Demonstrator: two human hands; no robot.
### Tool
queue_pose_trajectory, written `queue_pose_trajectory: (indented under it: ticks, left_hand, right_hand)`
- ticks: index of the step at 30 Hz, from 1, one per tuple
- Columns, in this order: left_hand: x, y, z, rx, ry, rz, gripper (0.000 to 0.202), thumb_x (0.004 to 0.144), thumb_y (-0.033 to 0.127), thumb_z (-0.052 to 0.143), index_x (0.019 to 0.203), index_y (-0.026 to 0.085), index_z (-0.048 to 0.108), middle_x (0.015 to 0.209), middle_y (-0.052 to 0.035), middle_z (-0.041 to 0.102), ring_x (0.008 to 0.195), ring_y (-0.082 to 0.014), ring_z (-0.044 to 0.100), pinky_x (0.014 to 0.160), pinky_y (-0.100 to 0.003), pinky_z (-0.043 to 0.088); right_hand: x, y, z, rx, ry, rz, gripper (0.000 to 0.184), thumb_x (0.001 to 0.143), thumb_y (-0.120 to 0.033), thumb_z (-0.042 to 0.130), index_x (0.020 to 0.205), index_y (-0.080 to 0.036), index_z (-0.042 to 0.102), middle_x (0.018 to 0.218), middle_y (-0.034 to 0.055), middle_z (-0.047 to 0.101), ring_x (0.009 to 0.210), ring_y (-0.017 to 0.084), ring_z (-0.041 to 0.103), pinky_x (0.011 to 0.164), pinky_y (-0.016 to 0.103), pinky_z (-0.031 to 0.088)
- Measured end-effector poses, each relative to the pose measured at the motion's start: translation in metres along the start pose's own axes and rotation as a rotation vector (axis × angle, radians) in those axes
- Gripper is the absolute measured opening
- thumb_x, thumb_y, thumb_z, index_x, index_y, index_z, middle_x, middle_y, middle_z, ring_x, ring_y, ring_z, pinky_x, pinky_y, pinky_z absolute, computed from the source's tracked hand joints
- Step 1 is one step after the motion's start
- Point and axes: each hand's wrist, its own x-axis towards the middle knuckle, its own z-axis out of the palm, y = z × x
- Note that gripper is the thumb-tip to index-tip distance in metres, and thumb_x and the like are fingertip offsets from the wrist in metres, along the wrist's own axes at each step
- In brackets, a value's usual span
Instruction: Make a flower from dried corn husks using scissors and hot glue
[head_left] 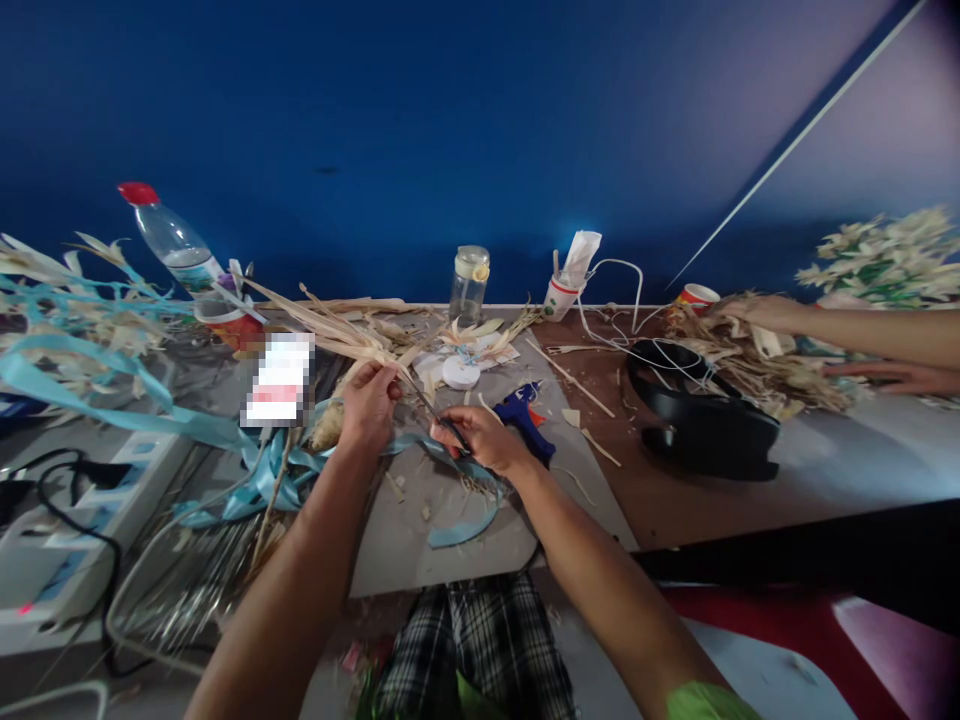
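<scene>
My left hand (370,408) pinches a bundle of pale dried corn husks (346,337), whose long ends fan out to the back left. My right hand (484,438) is closed around the handles of dark scissors (429,408). The scissor blades point up and left, close beside the husk at my left fingertips; I cannot tell whether they touch it. Beneath my hands lies a grey board (420,560) with scraps and a curl of light blue ribbon (465,532). A blue glue gun (527,415) rests just right of my right hand.
A clear jar (470,285), a white roll (460,373) and a paper cup (562,298) stand beyond my hands. A power strip (97,530), cables and a leaning bottle (169,240) are at left. A black headband-like object (705,425) and another person's hands (765,313) are at right.
</scene>
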Motion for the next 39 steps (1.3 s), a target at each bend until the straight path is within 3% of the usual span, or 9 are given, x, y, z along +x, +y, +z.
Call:
queue_pose_trajectory:
  ticks: [14,23,34,39]
  left_hand:
    - [0.006,0.001,-0.007,0.049,0.001,-0.088,0.027,0.05,0.019,0.075,0.053,0.016,0.048,0.046,0.0076,0.043,0.04,-0.0029,0.036,0.041,-0.018,0.031]
    - [0.014,-0.003,-0.015,0.096,0.063,-0.199,0.024,0.05,0.015,0.071,0.052,0.017,0.048,0.041,0.0079,0.041,0.036,-0.0038,0.034,0.038,-0.019,0.03]
    - [0.013,0.001,-0.011,0.152,0.107,-0.22,0.022,0.052,0.011,0.068,0.05,0.017,0.047,0.041,0.007,0.04,0.036,-0.004,0.032,0.039,-0.02,0.028]
    - [0.01,0.006,-0.011,0.023,0.072,-0.134,0.023,0.05,0.013,0.071,0.054,0.017,0.048,0.045,0.0079,0.045,0.037,-0.0029,0.032,0.041,-0.02,0.03]
  right_hand:
    - [0.004,0.016,-0.003,-0.021,-0.008,0.007,0.036,0.072,-0.049,0.067,0.083,-0.015,0.062,0.052,-0.0066,0.047,0.049,0.007,0.039,0.05,0.021,0.027]
    - [0.006,0.021,-0.009,-0.177,-0.035,-0.057,0.037,0.072,-0.046,0.067,0.086,-0.013,0.067,0.06,-0.0044,0.05,0.054,0.008,0.042,0.053,0.02,0.032]
    - [0.009,0.026,-0.011,-0.256,-0.038,-0.048,0.037,0.072,-0.046,0.067,0.087,-0.012,0.069,0.059,-0.0036,0.052,0.054,0.008,0.041,0.052,0.019,0.033]
    - [0.01,0.03,-0.011,-0.307,-0.032,-0.045,0.038,0.073,-0.047,0.066,0.087,-0.013,0.069,0.059,-0.0033,0.054,0.055,0.009,0.044,0.053,0.02,0.034]
